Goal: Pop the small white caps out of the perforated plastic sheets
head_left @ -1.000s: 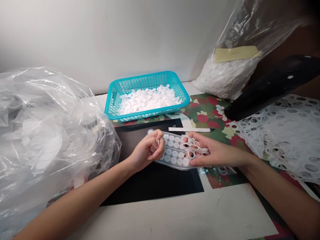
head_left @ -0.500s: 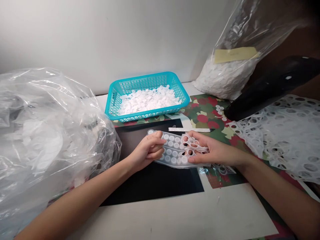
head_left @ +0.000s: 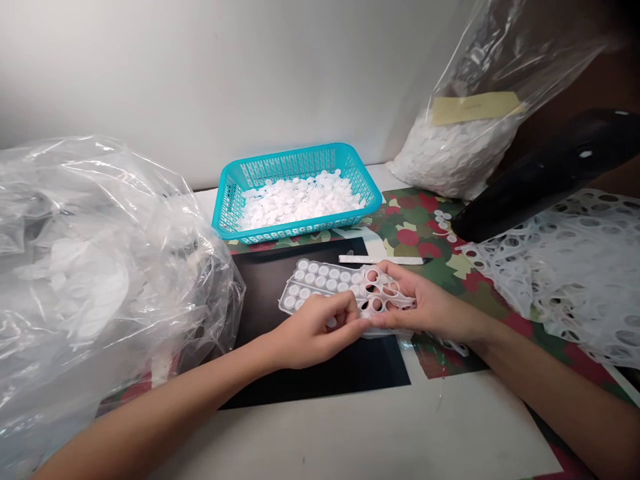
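A translucent white sheet of round discs [head_left: 323, 272] lies over the black mat, with discs in rows on its left part and open holes at its right end. My right hand [head_left: 433, 303] grips that holed end, thumb in front and fingers behind. Low over the sheet, my left hand [head_left: 320, 327] is closed, its thumb and forefinger meeting beside my right thumb at the sheet's lower edge. Whatever lies in that pinch is hidden. Behind the sheet stands a turquoise basket [head_left: 300, 233] holding many loose white discs [head_left: 305, 200].
A big clear plastic bag [head_left: 100, 267] fills the left side. At the back right stands a bag of white discs [head_left: 455, 153] with a yellow label. Punched-out sheets [head_left: 590, 267] pile up at right, beside a black curved object [head_left: 545, 173]. A white strip [head_left: 380, 260] lies behind the sheet.
My left hand has moved right and toward me across the sheet, from its left part to beside my right thumb. This uncovers the discs at the left end. My right hand keeps its grip.
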Motion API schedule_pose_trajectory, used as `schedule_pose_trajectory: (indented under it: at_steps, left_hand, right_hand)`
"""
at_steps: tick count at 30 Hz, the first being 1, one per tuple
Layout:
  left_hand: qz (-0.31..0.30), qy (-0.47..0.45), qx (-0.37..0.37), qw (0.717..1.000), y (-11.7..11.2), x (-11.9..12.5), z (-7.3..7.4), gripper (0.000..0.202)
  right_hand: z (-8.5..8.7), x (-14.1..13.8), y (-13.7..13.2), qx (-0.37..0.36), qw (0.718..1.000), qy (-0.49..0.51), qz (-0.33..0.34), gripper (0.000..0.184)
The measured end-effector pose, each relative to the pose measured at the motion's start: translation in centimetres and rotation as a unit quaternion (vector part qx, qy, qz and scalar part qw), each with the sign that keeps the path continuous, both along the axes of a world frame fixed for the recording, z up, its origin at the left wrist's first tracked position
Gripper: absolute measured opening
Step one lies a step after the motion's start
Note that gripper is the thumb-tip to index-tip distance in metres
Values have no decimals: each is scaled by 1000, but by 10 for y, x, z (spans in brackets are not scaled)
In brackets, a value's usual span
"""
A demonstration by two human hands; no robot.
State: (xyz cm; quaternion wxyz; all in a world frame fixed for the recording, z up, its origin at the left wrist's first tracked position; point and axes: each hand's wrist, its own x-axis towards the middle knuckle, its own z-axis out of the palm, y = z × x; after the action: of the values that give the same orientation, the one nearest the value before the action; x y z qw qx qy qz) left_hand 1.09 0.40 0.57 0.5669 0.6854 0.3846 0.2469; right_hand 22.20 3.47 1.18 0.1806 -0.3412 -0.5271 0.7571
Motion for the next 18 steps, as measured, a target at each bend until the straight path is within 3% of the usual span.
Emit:
schedule_pose_trajectory:
  at_steps: [3, 13, 15, 18]
  left_hand:
    - [-49, 55, 61, 995, 0, 1, 1, 33]
    - [-110, 63, 49, 991, 3, -1, 5, 32]
    - [-104, 40, 23, 994, 4, -3, 3, 32]
    - [-15, -68, -108, 992, 9, -4, -4, 35]
  right_hand:
    - [-1, -2, -3, 13, 1000, -9, -14, 35]
    - [-3, -5, -10, 32, 999, -32, -26, 42]
    - [-3, -4, -9, 32, 999, -39, -19, 40]
    - [-1, -2, -7, 26, 999, -24, -39, 36]
